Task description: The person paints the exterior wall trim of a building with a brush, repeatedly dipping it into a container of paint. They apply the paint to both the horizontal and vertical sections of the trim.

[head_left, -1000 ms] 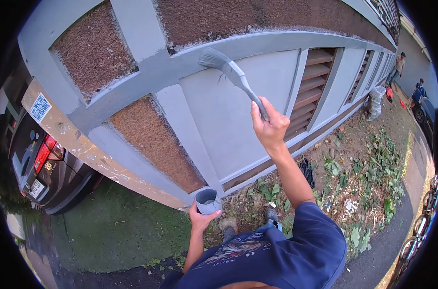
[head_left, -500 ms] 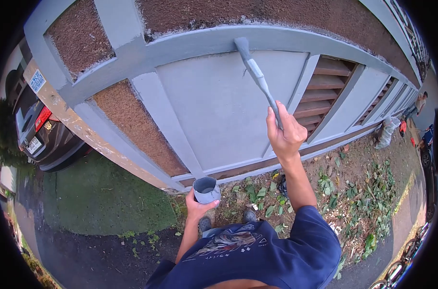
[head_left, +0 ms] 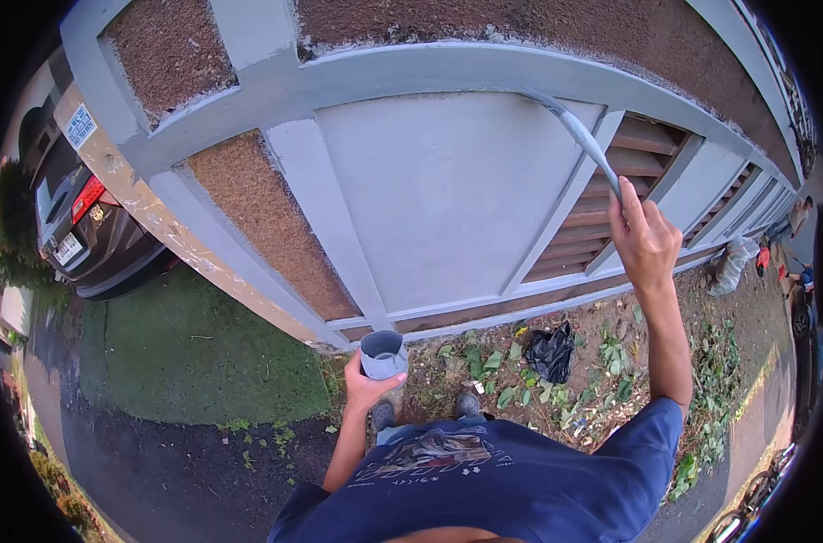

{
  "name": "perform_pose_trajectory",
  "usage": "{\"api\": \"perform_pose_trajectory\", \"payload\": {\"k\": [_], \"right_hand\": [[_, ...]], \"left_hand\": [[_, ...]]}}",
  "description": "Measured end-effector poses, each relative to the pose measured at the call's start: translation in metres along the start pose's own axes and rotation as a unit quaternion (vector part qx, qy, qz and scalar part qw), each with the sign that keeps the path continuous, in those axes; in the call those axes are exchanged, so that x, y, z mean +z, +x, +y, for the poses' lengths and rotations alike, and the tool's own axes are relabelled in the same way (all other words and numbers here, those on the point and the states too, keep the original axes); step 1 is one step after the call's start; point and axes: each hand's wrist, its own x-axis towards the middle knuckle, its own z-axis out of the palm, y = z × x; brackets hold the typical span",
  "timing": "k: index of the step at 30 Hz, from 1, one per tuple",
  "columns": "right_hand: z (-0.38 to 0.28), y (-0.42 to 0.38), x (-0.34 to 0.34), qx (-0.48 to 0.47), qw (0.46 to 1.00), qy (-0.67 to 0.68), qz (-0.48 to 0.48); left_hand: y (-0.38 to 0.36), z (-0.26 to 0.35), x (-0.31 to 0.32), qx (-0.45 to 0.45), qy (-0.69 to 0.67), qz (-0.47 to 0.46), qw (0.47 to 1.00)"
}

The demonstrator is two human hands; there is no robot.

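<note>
My right hand (head_left: 646,233) is closed around the handle of a long paintbrush (head_left: 579,132). The brush slants up and to the left, its bristles against the lower edge of the grey horizontal band (head_left: 447,74), above the pale recessed panel (head_left: 438,195). Low in front of my body, my left hand (head_left: 368,384) grips a grey paint-stained cup (head_left: 383,356), held upright with its opening facing up. Its inside is grey; how much paint it holds cannot be made out.
Brown slatted vents (head_left: 601,195) lie right of the panel. A black plastic bag (head_left: 551,351) and cut leaves (head_left: 615,353) are on the ground. A parked car (head_left: 95,235) stands left, beyond the wall's corner. A person (head_left: 799,217) is far right.
My right hand and the brush have moved right along the band, and the brush tip now touches further right. The black bag has come into fuller view. My left hand still holds the cup.
</note>
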Motion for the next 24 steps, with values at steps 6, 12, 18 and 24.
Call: {"api": "perform_pose_trajectory", "payload": {"k": [6,12,18,24], "right_hand": [[-0.018,0.02,-0.011,-0.049,0.999,-0.001,-0.02],[-0.057,0.045,0.002,-0.104,0.993,0.056,-0.01],[-0.018,0.035,-0.015,-0.08,0.997,-0.01,-0.021],[0.012,0.022,-0.02,-0.063,0.996,-0.059,-0.026]], "left_hand": [[0.001,0.009,0.01,-0.01,-0.012,-0.02,1.0],[-0.008,0.0,0.0,-0.004,-0.005,0.001,1.0],[-0.01,-0.011,-0.006,-0.02,-0.003,0.008,1.0],[0.001,-0.004,0.0,-0.007,0.006,-0.014,1.0]]}}
